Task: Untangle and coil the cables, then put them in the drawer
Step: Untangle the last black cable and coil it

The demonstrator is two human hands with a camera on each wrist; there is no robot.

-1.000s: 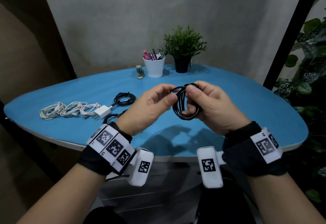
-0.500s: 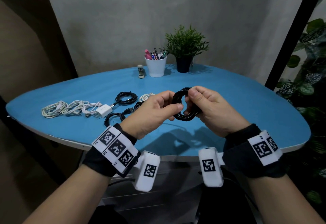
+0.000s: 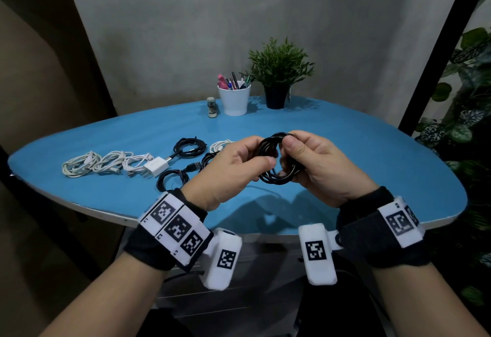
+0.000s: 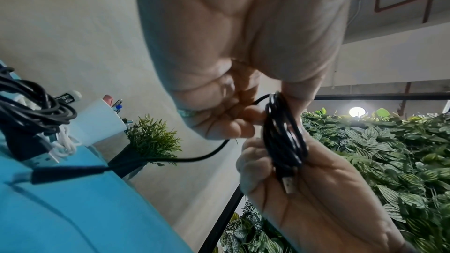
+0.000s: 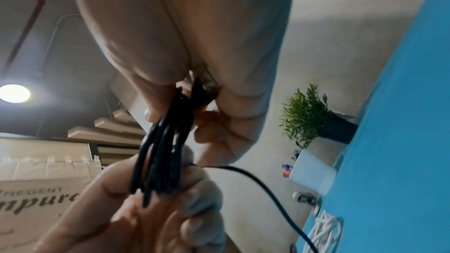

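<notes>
On the far left of the blue surface (image 3: 372,166) lie three white cable bundles (image 3: 102,162) in a row, with a white charger block (image 3: 156,166) just beside them. Next come black cable coils (image 3: 189,147) and a small white coil (image 3: 219,146), partly hidden behind the left hand (image 3: 228,172). Both hands are held up over the near edge of the surface, and between them is the black coiled cable (image 3: 276,160). The left hand's fingers (image 3: 261,162) pinch its left side, and the right hand (image 3: 318,164) has its thumb and fingers curled round the right side. In the left wrist view, a loose black end runs from the coil down toward the surface, and a metal plug (image 4: 288,185) rests on the right palm. At the back stand a small stapler (image 3: 211,107), a white cup (image 3: 234,99) full of pens, and a green plant in a black pot (image 3: 279,76). The drawer is hard to make out under the surface.
</notes>
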